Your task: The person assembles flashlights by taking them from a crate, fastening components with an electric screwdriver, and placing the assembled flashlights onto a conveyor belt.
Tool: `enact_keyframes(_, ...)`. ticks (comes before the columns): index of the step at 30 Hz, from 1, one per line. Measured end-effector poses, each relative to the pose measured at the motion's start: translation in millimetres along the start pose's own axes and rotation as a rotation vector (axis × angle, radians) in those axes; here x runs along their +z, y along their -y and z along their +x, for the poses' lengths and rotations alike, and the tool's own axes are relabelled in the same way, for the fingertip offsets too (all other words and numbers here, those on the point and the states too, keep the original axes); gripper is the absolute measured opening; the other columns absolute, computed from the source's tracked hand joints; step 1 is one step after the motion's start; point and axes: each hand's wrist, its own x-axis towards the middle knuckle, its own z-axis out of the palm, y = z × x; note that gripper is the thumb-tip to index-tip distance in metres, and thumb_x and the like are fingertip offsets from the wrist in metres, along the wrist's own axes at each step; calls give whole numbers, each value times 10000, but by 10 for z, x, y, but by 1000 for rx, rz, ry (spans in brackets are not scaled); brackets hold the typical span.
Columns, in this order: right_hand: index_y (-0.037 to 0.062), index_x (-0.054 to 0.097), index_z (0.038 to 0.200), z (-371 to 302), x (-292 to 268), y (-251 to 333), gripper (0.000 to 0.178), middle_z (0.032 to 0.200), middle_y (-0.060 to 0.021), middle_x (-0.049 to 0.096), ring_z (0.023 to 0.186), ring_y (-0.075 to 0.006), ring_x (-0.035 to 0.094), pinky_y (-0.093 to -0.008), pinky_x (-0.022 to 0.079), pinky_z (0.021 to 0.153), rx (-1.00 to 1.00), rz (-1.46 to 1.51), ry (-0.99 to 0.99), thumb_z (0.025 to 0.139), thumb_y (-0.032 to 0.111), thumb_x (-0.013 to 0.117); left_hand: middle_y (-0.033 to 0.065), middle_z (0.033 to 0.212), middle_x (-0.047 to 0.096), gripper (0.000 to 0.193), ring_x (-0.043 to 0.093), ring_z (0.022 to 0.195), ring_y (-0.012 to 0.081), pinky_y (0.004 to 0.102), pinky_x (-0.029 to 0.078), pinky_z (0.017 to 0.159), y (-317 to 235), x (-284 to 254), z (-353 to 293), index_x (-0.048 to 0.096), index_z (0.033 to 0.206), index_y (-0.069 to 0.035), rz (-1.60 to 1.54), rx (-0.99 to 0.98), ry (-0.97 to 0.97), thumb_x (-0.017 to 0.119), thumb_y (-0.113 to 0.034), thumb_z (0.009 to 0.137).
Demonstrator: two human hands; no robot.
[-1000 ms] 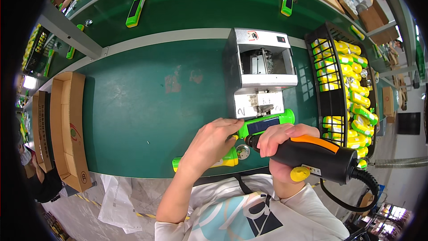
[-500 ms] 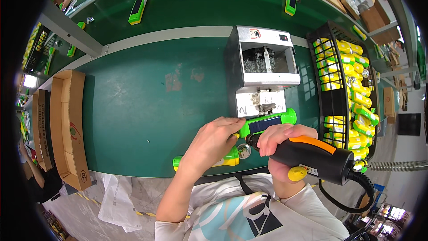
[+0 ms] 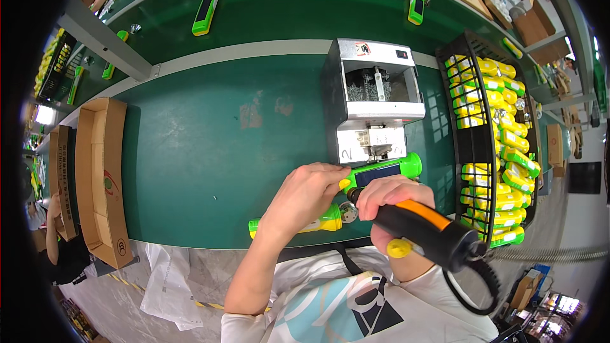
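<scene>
Head view, looking down: a person at a green bench (image 3: 210, 152) works on a green torch (image 3: 381, 173), the right hand (image 3: 394, 200) wrapped fully around an orange-and-black power screwdriver (image 3: 426, 228) whose tip, hidden behind the fingers, points at the torch's near end. The left hand (image 3: 305, 200) has its fingers curled over that same end, pinning the torch against the bench just in front of a grey metal machine (image 3: 375, 98). A coiled black cable (image 3: 473, 279) trails from the screwdriver's butt.

Beneath the left wrist lies a second torch, yellow and green (image 3: 318, 221), flat on the bench and untouched. By the look of it, the torch in hand is mid-fastening, the driver at its end.

To the right, a black wire basket (image 3: 467, 146) holds a heap of yellow-and-green torches, too many and too overlapped to count. Left of the work stands one open cardboard box (image 3: 98, 171), with another behind it at the picture's edge.

Farther off, on a conveyor belt (image 3: 286, 6) beyond a pale dividing strip, two more green torches (image 3: 206, 9) lie well apart, one left and one right.
</scene>
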Motion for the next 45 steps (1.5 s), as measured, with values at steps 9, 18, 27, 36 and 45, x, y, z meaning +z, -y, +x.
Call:
enact_keyframes(9, 26, 627, 1112, -87, 90, -160, 361, 780, -68, 710, 659, -230, 689, -343, 550, 677, -53, -104, -16, 788, -36, 774, 236, 1122, 758, 279, 739, 1001, 412, 428, 602, 894, -22, -12, -11, 772, 1161, 4, 14, 12, -3, 699, 4, 891)
enact_keyframes(18, 49, 522, 1259, -110, 159, 121, 524, 873, -61, 676, 751, -180, 663, -335, 550, 731, 90, -118, -103, 910, 318, 804, 214, 1181, 747, 275, 717, 1069, 407, 445, 570, 958, -275, -89, -18, 769, 1187, -26, 54, -29, 110, 658, -63, 938)
enact_keyframes(27, 22, 483, 1185, -104, -340, 795, 625, 735, -97, 598, 562, -205, 597, -351, 510, 507, -27, 143, -417, 959, 553, 723, 182, 1178, 748, 468, 719, 1026, 375, 455, 586, 882, -450, 125, 20, 712, 1266, -23, 402, 28, 56, 816, -189, 841)
enact_keyframes(36, 18, 545, 1149, -267, -1108, 992, 445, 647, -85, 605, 457, -222, 594, -348, 523, 446, -212, 23, -465, 1015, 412, 703, 112, 1131, 736, 573, 743, 900, 289, 403, 617, 756, -1073, 60, 157, 709, 1303, -74, 532, 182, -7, 873, -189, 766)
enact_keyframes(45, 6, 534, 1171, -315, -1526, 870, 548, 646, -53, 606, 471, -194, 618, -319, 548, 452, -343, 4, -310, 940, 416, 816, 110, 962, 704, 579, 717, 757, 211, 334, 587, 627, -1356, -752, 1548, 728, 1296, -31, 446, 330, -363, 891, -69, 742)
